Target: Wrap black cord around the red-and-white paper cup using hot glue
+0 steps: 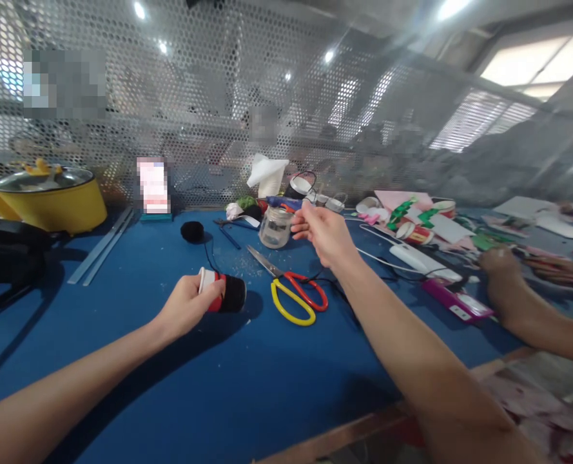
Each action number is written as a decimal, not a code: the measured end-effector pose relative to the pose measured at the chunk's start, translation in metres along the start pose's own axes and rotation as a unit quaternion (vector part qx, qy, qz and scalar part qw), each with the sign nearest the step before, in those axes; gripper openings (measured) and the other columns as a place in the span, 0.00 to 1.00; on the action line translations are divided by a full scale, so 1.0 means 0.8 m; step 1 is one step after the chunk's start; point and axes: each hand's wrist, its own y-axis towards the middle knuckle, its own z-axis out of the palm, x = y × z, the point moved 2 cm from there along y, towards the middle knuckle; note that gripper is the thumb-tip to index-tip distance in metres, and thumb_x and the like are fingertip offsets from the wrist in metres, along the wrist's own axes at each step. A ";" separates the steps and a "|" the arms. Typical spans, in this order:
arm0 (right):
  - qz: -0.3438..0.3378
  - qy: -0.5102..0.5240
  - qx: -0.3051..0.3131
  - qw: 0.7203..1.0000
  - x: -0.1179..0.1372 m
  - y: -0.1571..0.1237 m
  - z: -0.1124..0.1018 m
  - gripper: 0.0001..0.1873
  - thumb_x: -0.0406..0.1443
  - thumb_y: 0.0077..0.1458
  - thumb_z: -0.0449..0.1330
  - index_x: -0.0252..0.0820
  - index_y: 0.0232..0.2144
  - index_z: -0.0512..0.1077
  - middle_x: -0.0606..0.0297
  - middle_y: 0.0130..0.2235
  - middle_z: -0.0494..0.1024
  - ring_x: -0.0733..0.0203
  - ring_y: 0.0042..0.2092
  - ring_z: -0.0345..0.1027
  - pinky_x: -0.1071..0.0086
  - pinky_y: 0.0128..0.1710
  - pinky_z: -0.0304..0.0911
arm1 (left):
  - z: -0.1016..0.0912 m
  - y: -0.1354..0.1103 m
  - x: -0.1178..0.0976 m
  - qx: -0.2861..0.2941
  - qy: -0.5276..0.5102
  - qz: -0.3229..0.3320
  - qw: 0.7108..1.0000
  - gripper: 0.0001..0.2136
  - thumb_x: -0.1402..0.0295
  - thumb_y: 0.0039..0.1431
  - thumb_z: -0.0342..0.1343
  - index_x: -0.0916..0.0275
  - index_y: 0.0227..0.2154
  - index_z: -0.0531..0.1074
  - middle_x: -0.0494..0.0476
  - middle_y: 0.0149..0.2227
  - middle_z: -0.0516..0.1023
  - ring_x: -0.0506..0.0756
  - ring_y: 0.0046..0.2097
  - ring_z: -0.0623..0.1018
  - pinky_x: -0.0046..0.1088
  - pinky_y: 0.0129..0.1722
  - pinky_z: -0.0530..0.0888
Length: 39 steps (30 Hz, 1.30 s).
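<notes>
1. Head view: the left hand (184,306) is closed around a small cylinder wrapped in red and black with a white rim (221,291). The thumb lies over the top, and the cylinder is held on its side just above the blue table cover (267,374).
2. The cylinder is left of centre over the table. Its white rim is toward the palm and its black end points right.
3. A thin black thread (209,256) runs from the cylinder back to a ball of black yarn (192,231), which lies farther off on the cover.
4. The right hand (322,233) is raised above the table with its fingertips pinched together, just beside a clear glass jar (274,227). Whether anything lies between the fingertips is too fine to tell.
5. Scissors with one red and one yellow handle (293,291) lie flat between the two hands, with the blades pointing away and to the left.
6. A yellow pot with a metal lid (49,196) stands at the far left of the table.
7. Another person's hand (501,264) rests on the table at the right, near a flat magenta object (457,304). Beyond it lie green ribbon pieces (402,212) among paper scraps.
8. A perforated metal screen (209,96) stands behind the table.
</notes>
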 end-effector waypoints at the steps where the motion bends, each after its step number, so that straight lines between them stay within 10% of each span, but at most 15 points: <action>1: 0.044 0.015 0.014 0.999 -0.002 0.007 -0.001 0.20 0.48 0.47 0.48 0.37 0.21 0.63 0.64 0.22 0.67 0.70 0.22 0.62 0.73 0.23 0.62 | -0.001 0.000 -0.001 -0.003 0.005 0.005 1.000 0.14 0.61 0.46 0.45 0.64 0.13 0.55 0.45 0.15 0.52 0.45 0.18 0.53 0.22 0.18 0.49; 5: 0.084 -0.021 0.075 0.993 0.001 0.022 0.003 0.19 0.48 0.45 0.51 0.37 0.19 0.63 0.63 0.21 0.67 0.69 0.20 0.61 0.73 0.20 0.60 | -0.002 0.000 -0.001 -0.012 0.010 0.007 1.000 0.14 0.61 0.46 0.45 0.63 0.13 0.55 0.45 0.15 0.52 0.45 0.19 0.53 0.22 0.18 0.50; 9: -0.086 -0.195 -0.091 0.973 0.023 0.060 -0.022 0.15 0.45 0.41 0.56 0.38 0.21 0.64 0.61 0.23 0.69 0.62 0.28 0.64 0.72 0.25 0.59 | -0.001 0.000 0.002 -0.003 0.024 0.008 1.000 0.14 0.60 0.46 0.44 0.63 0.13 0.54 0.45 0.15 0.51 0.46 0.19 0.52 0.22 0.18 0.50; 11: 0.010 -0.253 -0.080 0.964 0.020 0.086 -0.032 0.14 0.44 0.38 0.58 0.39 0.17 0.62 0.61 0.19 0.68 0.59 0.30 0.65 0.71 0.26 0.58 | 0.000 0.001 0.004 0.003 0.028 0.013 1.000 0.14 0.60 0.46 0.43 0.62 0.13 0.52 0.45 0.15 0.50 0.46 0.19 0.52 0.22 0.18 0.50; 19: 0.140 -0.197 0.035 0.970 -0.020 0.100 -0.018 0.12 0.38 0.40 0.58 0.37 0.14 0.62 0.65 0.12 0.66 0.65 0.16 0.60 0.71 0.15 0.57 | 0.004 0.000 0.010 0.018 0.037 0.008 0.999 0.15 0.61 0.46 0.44 0.63 0.12 0.53 0.45 0.15 0.50 0.45 0.19 0.52 0.23 0.18 0.49; 29: 0.027 -0.119 -0.056 0.991 -0.001 0.075 -0.014 0.09 0.38 0.42 0.56 0.38 0.18 0.63 0.72 0.13 0.61 0.70 0.16 0.56 0.74 0.16 0.55 | 0.004 0.002 0.010 0.018 0.047 0.011 0.999 0.15 0.60 0.47 0.43 0.62 0.11 0.53 0.46 0.14 0.50 0.46 0.19 0.52 0.23 0.18 0.50; 39: 0.067 0.003 0.226 0.972 0.021 -0.057 0.001 0.09 0.36 0.43 0.56 0.36 0.30 0.67 0.68 0.20 0.69 0.70 0.20 0.61 0.75 0.20 0.59 | -0.001 0.004 0.005 0.028 0.051 -0.008 0.998 0.16 0.59 0.47 0.43 0.62 0.12 0.52 0.46 0.14 0.50 0.45 0.18 0.52 0.22 0.18 0.49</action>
